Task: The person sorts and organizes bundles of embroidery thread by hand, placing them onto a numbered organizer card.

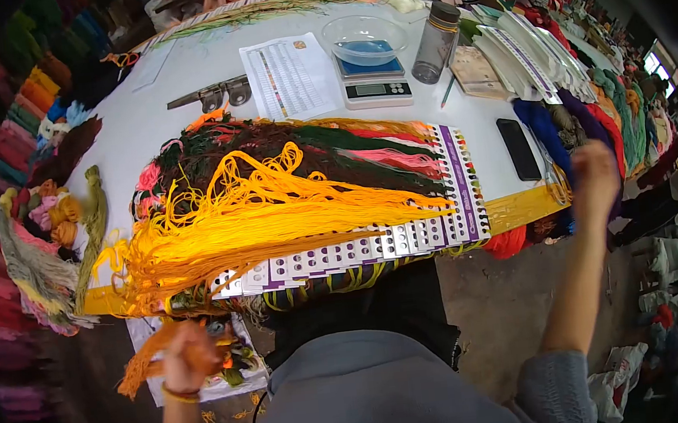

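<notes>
In front of the near left edge of the white-topped bench [201,53], the left-hand grip [194,356] is closed around a bundle of rusty-orange thread [147,359], whose loose ends stick out to its left. Far of that grip and stretching to the right, a long bright yellow-orange spread of loose thread [274,218] lies on the bench, partly over white-and-purple perforated cards [335,254]. The right-hand grip [596,170], blurred at the right beside dark-blue thread hanks [539,131], is well apart from both; I cannot tell how open it is or whether it holds anything.
</notes>
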Tool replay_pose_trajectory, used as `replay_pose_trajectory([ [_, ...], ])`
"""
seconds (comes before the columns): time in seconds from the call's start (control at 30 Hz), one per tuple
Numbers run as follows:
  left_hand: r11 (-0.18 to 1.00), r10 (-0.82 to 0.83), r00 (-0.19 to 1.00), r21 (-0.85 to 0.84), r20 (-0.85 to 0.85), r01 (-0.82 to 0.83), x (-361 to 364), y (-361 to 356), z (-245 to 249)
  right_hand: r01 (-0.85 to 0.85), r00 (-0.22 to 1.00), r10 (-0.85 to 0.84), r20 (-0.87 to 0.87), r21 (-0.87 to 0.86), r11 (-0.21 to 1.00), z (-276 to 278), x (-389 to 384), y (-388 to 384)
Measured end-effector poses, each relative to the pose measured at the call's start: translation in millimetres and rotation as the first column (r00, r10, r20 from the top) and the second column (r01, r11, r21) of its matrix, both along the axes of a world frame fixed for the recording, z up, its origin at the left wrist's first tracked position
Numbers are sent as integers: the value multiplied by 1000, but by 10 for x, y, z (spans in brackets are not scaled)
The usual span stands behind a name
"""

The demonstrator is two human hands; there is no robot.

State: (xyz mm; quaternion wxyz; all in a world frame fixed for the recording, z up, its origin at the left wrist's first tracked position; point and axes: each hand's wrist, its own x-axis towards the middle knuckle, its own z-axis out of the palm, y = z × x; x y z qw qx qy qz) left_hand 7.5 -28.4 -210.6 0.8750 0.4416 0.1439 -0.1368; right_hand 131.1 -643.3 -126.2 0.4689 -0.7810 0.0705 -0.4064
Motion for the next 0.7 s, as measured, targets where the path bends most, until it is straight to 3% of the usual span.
replay_pose_trajectory([
  [0.03,996,-22,997,-91,-68,15,91,-265,-50,-132,986,150,-70,215,968,-163,29,506],
  [0.07,979,-173,985,-110,-22,169,218,-515,-33,-194,942,240,-234,206,959,-399,55,798],
  [0.13,925,-373,927,-58,37,374,489,-1035,83,-440,827,521,-214,331,835,-846,54,1294],
  [0.17,905,-426,904,5,45,426,613,-1299,158,-440,761,544,-354,334,833,-935,33,1484],
  [0.23,859,-510,857,87,69,504,867,-1741,167,-437,687,582,-435,391,810,-1089,-36,1744],
  [0.27,858,-513,855,86,72,507,955,-1943,122,-471,672,583,-456,344,812,-1185,-55,1792],
  [0.33,793,-543,838,296,-50,532,1119,-2245,-7,-507,665,518,-538,183,842,-1232,-80,1855],
  [0.37,791,-548,835,297,-48,536,1186,-2306,-61,-503,669,514,-537,182,845,-1196,-79,1877],
  [0.43,685,-588,783,389,-204,616,1294,-2415,-130,-542,748,386,-541,-160,825,-1112,-78,1904],
  [0.5,694,-565,789,378,-243,613,1328,-2512,-117,-518,750,374,-546,-134,845,-1128,-80,1912],
  [0.7,751,-523,845,412,-108,517,1338,-2711,-302,-536,760,333,-558,-249,807,-1109,-67,1965],
])
